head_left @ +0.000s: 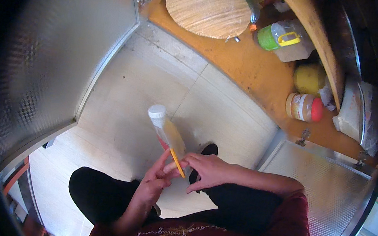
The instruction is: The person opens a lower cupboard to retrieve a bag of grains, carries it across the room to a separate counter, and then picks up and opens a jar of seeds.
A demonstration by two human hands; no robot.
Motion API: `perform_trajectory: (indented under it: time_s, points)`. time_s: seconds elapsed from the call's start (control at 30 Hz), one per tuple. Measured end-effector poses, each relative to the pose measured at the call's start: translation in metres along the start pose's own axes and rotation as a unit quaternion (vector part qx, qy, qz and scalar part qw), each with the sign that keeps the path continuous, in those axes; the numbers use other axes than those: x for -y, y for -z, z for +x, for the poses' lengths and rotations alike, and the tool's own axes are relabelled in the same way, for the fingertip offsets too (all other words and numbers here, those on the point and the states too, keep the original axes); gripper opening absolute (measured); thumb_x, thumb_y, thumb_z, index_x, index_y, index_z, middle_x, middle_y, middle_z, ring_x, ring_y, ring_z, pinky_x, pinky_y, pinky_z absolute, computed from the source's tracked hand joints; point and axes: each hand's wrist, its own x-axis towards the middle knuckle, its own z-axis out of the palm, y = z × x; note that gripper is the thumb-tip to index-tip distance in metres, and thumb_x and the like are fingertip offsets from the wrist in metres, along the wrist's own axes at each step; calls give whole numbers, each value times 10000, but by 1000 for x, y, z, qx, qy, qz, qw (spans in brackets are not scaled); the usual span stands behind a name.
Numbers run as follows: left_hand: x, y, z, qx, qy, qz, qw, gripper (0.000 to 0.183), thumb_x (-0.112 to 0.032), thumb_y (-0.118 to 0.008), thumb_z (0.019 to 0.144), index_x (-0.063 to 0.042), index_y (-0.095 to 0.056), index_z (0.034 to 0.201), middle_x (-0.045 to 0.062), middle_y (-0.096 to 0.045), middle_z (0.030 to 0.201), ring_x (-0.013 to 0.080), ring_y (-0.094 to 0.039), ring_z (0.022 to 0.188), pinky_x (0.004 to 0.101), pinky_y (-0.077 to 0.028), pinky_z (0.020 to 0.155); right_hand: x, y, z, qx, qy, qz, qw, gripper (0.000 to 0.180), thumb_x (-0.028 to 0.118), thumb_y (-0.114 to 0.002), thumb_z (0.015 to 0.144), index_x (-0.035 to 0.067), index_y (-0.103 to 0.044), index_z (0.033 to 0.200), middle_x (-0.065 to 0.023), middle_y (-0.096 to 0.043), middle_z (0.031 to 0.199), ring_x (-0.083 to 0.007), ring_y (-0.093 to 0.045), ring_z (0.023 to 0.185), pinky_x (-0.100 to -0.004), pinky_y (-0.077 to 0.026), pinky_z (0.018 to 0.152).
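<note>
A plastic bottle [173, 132] with a white cap tilts away from me above the floor, with a narrow yellow strip along its lower part. My left hand [154, 183] holds it near its lower end, fingers around the strip. The curled fingers of my right hand [209, 171] meet the same end from the other side, while the thumb stands apart. Whether those fingers grip the bottle is hidden.
An orange-brown cabinet shelf [238, 70] ahead bears a round wooden board [208, 9], a green-labelled container with yellow handle [278, 38] and a red-lidded jar [302, 107]. Textured-glass cabinet doors stand open at left [69, 48] and right [312, 184]. Pale tiles [138, 79] cover the floor.
</note>
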Motion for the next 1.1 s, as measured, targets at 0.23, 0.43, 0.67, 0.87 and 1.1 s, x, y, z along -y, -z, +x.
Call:
perform_trajectory:
  time_s: [0.23, 0.43, 0.67, 0.87, 1.1]
  points:
    - [0, -6, -6, 33, -10, -122, 992, 876, -39, -518, 663, -77, -84, 1423, 150, -289, 1398, 248, -317, 1271, 363, -277, 1017, 6, -22, 2, -97, -36, -26, 994, 573, 375, -682, 707, 39, -425, 1093, -143, -538, 926, -321, -578, 829, -405, -486, 654]
    - [-2, -3, -11, 17, -47, -167, 985, 851, -73, -546, 691, -75, -108, 1420, 125, -190, 1450, 253, -247, 1309, 372, -293, 1005, -7, -35, 11, -160, 13, -79, 984, 228, 121, -526, 806, 31, -492, 1012, -139, -560, 871, -322, -578, 764, -391, -488, 614]
    - [-18, -10, -23, 44, -11, -4, 999, 681, -163, -578, 735, -22, -313, 1346, 179, -374, 1342, 274, -441, 1169, 376, -369, 946, -38, 27, -19, -336, -177, 114, 918, 142, 138, -497, 898, 22, -579, 887, -70, -547, 644, -141, -543, 580, -282, -464, 550]
    - [-11, 4, -23, -93, -67, -89, 989, 493, -149, -568, 778, -11, -424, 1230, 148, -540, 1127, 232, -554, 967, 333, -447, 814, -25, 86, -93, -565, -254, 62, 782, 244, 200, -474, 924, -3, -610, 925, -30, -582, 661, -65, -532, 572, -230, -447, 526]
    - [-8, 1, -21, -105, -77, -105, 986, 441, -169, -574, 783, 0, -453, 1172, 117, -583, 990, 198, -554, 870, 306, -455, 745, -116, 112, -156, -774, -242, -28, 585, 252, 210, -467, 923, -11, -582, 885, -17, -544, 630, -71, -486, 547, -244, -421, 504]
